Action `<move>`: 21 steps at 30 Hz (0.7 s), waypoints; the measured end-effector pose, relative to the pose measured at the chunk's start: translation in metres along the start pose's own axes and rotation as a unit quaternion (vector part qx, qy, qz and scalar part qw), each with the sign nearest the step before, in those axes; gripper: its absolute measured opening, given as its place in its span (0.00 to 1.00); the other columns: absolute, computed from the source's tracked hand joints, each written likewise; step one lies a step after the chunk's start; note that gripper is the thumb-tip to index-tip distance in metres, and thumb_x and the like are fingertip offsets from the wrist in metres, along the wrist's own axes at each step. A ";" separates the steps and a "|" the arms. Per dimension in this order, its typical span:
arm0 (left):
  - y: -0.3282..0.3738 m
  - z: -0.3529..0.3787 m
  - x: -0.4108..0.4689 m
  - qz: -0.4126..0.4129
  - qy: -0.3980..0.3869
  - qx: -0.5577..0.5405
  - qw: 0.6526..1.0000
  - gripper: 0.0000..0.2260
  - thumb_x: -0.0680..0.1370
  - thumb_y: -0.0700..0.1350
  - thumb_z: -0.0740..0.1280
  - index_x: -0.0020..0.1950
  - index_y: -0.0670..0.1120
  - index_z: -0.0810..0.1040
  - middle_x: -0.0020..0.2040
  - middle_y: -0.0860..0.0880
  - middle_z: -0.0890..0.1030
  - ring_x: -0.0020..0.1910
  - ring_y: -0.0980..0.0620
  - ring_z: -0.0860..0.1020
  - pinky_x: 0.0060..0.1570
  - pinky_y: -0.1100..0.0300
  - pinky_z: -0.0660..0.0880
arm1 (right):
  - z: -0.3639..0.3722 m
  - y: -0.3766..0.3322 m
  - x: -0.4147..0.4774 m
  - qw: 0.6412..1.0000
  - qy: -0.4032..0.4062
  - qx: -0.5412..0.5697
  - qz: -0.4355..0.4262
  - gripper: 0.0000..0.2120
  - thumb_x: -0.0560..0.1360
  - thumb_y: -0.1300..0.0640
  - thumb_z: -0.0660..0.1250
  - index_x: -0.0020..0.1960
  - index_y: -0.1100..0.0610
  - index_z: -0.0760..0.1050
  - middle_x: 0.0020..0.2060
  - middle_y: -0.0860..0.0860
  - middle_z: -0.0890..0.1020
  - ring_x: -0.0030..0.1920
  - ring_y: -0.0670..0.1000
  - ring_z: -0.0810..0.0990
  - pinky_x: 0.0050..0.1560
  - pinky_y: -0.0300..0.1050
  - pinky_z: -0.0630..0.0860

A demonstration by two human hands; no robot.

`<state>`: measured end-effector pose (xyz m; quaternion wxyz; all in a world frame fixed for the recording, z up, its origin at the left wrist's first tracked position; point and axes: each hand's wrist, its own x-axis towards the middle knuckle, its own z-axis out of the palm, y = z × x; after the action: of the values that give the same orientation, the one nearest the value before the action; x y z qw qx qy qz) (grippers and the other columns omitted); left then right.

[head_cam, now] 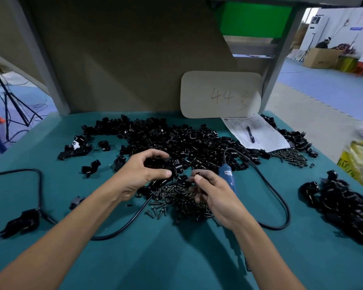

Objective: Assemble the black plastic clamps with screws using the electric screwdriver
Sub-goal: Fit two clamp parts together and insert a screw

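My left hand [143, 170] grips a black plastic clamp [172, 168] between thumb and fingers, just above the table's middle. Beside it, my right hand [210, 193] pinches a small dark screw [197, 175] at thumb and forefinger, close to the clamp. The blue electric screwdriver [227, 178] lies on the table behind my right hand, its black cable [281, 197] looping to the right. A heap of dark screws [176, 197] sits under both hands. A big pile of loose black clamps [176, 139] spreads behind them.
The green table [176, 258] carries a heap of black clamps [344, 204] at the right and stray clamps [76, 147] at the left. A paper with a pen [250, 133], more screws [291, 156], a cardboard sign [220, 94] and a second black cable [38, 185] are also here.
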<state>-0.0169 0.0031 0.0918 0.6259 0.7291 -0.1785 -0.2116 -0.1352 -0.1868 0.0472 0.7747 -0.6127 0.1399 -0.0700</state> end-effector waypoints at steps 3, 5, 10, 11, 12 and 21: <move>-0.002 0.003 0.002 -0.003 -0.004 0.034 0.999 0.17 0.75 0.35 0.72 0.59 0.53 0.82 0.49 0.50 0.83 0.40 0.53 0.80 0.50 0.53 0.79 | 0.000 0.007 -0.010 0.997 0.007 -0.081 -0.018 0.10 0.84 0.54 0.65 0.60 0.49 0.83 0.52 0.45 0.86 0.43 0.39 0.79 0.40 0.36 0.75; -0.004 0.004 0.002 -0.023 -0.023 0.083 0.996 0.17 0.80 0.39 0.66 0.67 0.49 0.71 0.50 0.46 0.79 0.39 0.52 0.78 0.51 0.49 0.79 | 0.000 0.009 -0.015 0.993 0.014 -0.110 -0.024 0.09 0.83 0.50 0.65 0.60 0.46 0.82 0.53 0.42 0.86 0.40 0.35 0.77 0.39 0.31 0.72; -0.005 0.007 -0.007 -0.021 -0.086 0.178 0.980 0.14 0.83 0.49 0.60 0.65 0.47 0.62 0.53 0.43 0.81 0.42 0.50 0.83 0.50 0.49 0.82 | 0.006 0.004 -0.016 0.998 0.017 -0.051 -0.017 0.07 0.83 0.51 0.66 0.60 0.51 0.78 0.51 0.47 0.87 0.38 0.45 0.77 0.37 0.38 0.73; -0.004 0.010 -0.009 -0.007 -0.094 0.173 0.980 0.11 0.84 0.49 0.62 0.63 0.47 0.66 0.50 0.44 0.81 0.41 0.52 0.84 0.46 0.54 0.82 | 0.008 0.002 -0.016 0.999 0.012 -0.030 -0.026 0.07 0.83 0.53 0.66 0.59 0.52 0.79 0.51 0.50 0.87 0.39 0.46 0.77 0.38 0.40 0.74; -0.003 0.012 -0.011 0.010 -0.099 0.164 0.981 0.08 0.83 0.47 0.64 0.61 0.47 0.71 0.48 0.44 0.82 0.40 0.54 0.84 0.44 0.56 0.82 | 0.010 0.000 -0.015 0.999 0.009 -0.010 -0.036 0.07 0.83 0.54 0.66 0.58 0.52 0.80 0.50 0.52 0.86 0.40 0.48 0.78 0.39 0.41 0.76; 0.009 0.015 -0.018 0.072 -0.087 0.126 0.986 0.13 0.74 0.41 0.77 0.53 0.49 0.75 0.53 0.45 0.83 0.47 0.47 0.84 0.51 0.48 0.82 | 0.024 -0.008 -0.011 0.994 -0.014 0.077 -0.080 0.12 0.85 0.58 0.62 0.60 0.50 0.83 0.58 0.59 0.84 0.58 0.55 0.84 0.58 0.47 0.81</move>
<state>-0.0396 -0.0013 0.1004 0.5249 0.7660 -0.3097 -0.2046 -0.1381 -0.1632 0.0616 0.8132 -0.5616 0.0733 -0.1337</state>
